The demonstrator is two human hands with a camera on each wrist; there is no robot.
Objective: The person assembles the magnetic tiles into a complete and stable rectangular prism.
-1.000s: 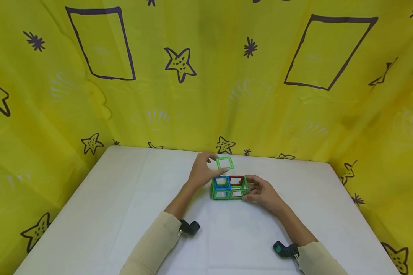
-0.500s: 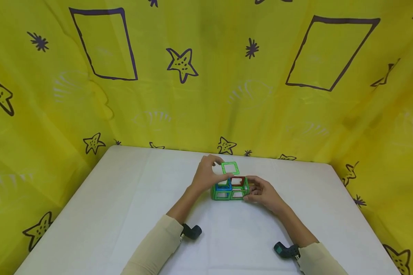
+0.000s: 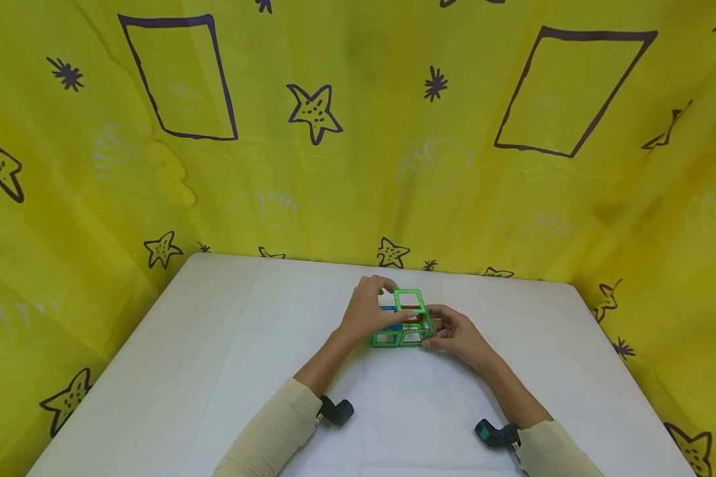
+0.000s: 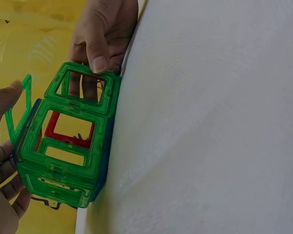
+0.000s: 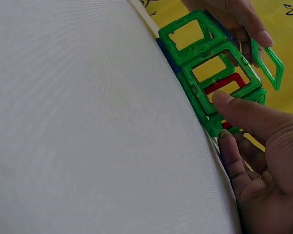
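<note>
A box of magnetic frame tiles (image 4: 63,169), mostly green, stands on the table. A red tile (image 4: 68,138) shows through its front, and blue edges (image 4: 108,153) run along the bottom. My left hand (image 3: 366,313) pinches a loose green square magnetic tile (image 5: 279,74) between thumb and fingers, tilted over the top of the box's right half. From the head view I cannot tell whether that tile touches the box. At the right end, my right hand (image 3: 458,339) grips the box, its thumb on the front frame and its other fingers partly hidden behind.
The box rests on a white-covered table (image 3: 262,305), toward its far edge. A yellow curtain (image 3: 358,172) with dark star and frame drawings hangs behind and at both sides. Black wrist cameras (image 3: 337,411) sit at both sleeves.
My left hand has carried the loose green tile rightward and down, from above the box's back left to over its right half. My right hand keeps its grip at the right end.
</note>
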